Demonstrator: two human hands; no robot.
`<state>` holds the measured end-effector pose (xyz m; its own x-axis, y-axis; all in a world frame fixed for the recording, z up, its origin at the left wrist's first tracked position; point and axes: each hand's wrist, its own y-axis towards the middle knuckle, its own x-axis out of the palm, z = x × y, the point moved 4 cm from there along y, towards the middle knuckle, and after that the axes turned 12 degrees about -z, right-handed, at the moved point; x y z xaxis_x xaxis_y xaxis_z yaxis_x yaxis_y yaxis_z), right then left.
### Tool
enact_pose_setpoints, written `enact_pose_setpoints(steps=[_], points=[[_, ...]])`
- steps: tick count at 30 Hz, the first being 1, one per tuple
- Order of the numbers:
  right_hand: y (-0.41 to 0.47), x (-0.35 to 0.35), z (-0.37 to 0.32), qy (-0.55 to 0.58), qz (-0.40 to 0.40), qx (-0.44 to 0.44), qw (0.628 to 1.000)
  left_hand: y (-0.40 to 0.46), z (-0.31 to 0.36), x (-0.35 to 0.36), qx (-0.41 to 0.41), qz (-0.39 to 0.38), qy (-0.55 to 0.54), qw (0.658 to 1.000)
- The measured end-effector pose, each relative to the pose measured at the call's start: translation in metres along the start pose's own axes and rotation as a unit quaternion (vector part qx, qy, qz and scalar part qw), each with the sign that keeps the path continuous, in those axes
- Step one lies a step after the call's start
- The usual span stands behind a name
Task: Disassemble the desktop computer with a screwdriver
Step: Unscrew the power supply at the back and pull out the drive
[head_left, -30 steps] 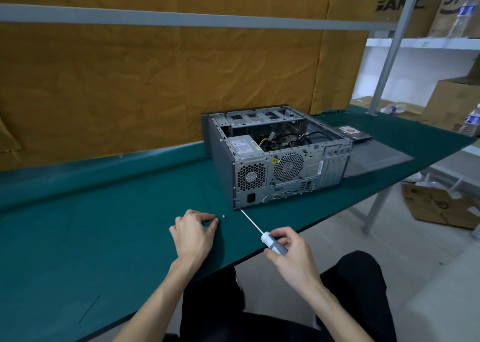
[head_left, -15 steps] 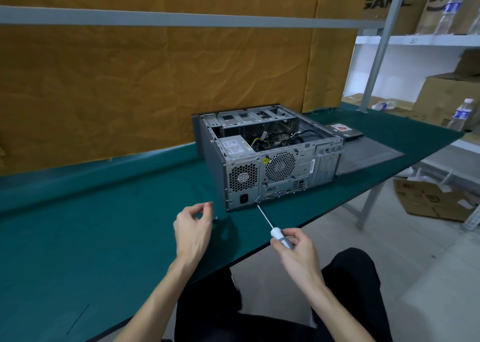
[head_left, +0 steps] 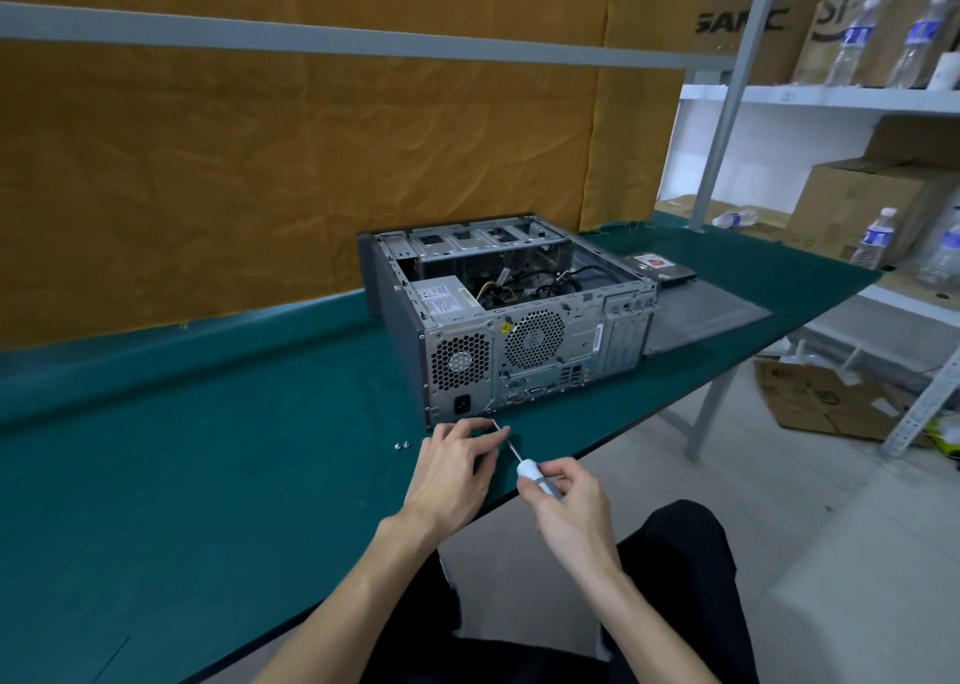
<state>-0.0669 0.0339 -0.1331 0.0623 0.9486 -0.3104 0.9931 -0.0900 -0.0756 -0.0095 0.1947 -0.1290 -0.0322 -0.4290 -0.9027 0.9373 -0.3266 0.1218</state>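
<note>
Head view: hands, right (head_left: 574,509) gripping screwdriver (head_left: 524,468), left (head_left: 457,468) pinching its shaft.

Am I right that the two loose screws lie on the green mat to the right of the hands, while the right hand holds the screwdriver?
Not quite: in the head view the two loose screws lie on the green mat left of the hands. The right hand does hold the screwdriver.

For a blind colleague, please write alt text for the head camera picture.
A person's right hand grips a white-handled screwdriver aimed at the rear lower edge of an open grey metal desktop computer case on a green table mat; the left hand touches its shaft. Two small silver screws lie nearby.
</note>
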Motion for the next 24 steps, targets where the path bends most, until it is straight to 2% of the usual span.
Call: enact_pose_setpoints(steps=[11, 14, 16, 19, 22, 24], points=[[0.002, 0.001, -0.002, -0.003, 0.018, 0.009, 1.0, 0.001, 0.0, 0.0, -0.001, -0.008, 0.005, 1.0], [0.002, 0.005, -0.004, 0.091, -0.015, 0.066, 0.994, 0.002, 0.0, 0.0, -0.001, -0.007, 0.001, 1.0], [0.002, 0.008, -0.006, 0.236, -0.06, 0.141, 0.96, 0.002, 0.001, -0.002, -0.004, 0.002, -0.017, 1.0], [0.003, 0.006, -0.014, 0.423, -0.124, 0.23, 0.867, 0.002, 0.002, -0.005, -0.02, 0.023, -0.055, 0.998], [0.002, 0.005, -0.013, 0.492, -0.159, 0.283, 0.808, 0.002, 0.006, -0.005, 0.005, 0.025, -0.02, 0.999], [0.001, 0.006, -0.009, 0.469, -0.183, 0.292, 0.813, 0.006, 0.007, -0.007, 0.034, 0.015, -0.004, 0.999]])
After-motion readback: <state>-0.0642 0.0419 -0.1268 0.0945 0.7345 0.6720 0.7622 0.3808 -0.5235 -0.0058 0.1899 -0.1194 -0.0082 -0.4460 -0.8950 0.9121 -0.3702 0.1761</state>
